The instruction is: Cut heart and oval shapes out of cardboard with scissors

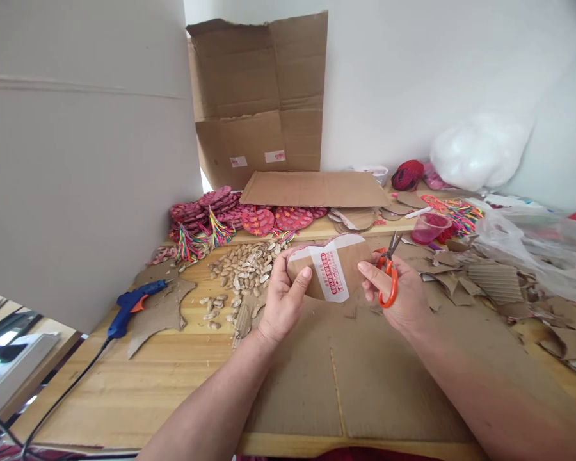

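My left hand (290, 291) grips the left side of a rounded cardboard cutout (356, 256), thumb on the front face. A white label with red print runs down the cutout's middle, and its top edge has a notch. On the right, my right hand (399, 291) pinches the cutout's edge between thumb and fingers. That same hand also carries orange-handled scissors (388, 275), blades pointing up and away from the cardboard. Beneath both hands a large cardboard sheet (307, 378) covers the wooden table.
Peanut shells (242, 266) lie left of my hands, near a blue glue gun (127, 307) with its cord. Decorated red discs (259, 221) with tassels are behind. Cardboard scraps (496, 285), a pink cup (429, 227) and a plastic bag (523, 237) are on the right.
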{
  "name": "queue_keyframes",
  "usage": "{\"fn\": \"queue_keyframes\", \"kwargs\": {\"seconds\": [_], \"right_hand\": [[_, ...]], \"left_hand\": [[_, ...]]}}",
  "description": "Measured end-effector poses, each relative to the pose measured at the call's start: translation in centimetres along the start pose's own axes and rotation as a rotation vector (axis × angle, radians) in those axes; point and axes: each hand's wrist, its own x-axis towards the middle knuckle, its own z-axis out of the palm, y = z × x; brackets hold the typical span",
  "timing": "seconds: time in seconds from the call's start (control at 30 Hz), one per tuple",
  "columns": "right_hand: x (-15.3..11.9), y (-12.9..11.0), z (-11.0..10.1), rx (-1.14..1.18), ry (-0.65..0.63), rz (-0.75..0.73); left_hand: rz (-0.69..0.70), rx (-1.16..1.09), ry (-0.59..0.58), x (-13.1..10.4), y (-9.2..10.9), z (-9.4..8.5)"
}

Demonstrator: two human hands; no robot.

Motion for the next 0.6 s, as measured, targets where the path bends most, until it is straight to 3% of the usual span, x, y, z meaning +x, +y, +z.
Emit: {"fn": "queue_keyframes", "kwargs": {"seconds": [0.6], "right_hand": [[-0.58,-0.27,-0.12,0.001,-0.004,0.027]], "left_hand": [[-0.039,-0.051,0.013,-0.22,0.58,-0.09]]}}
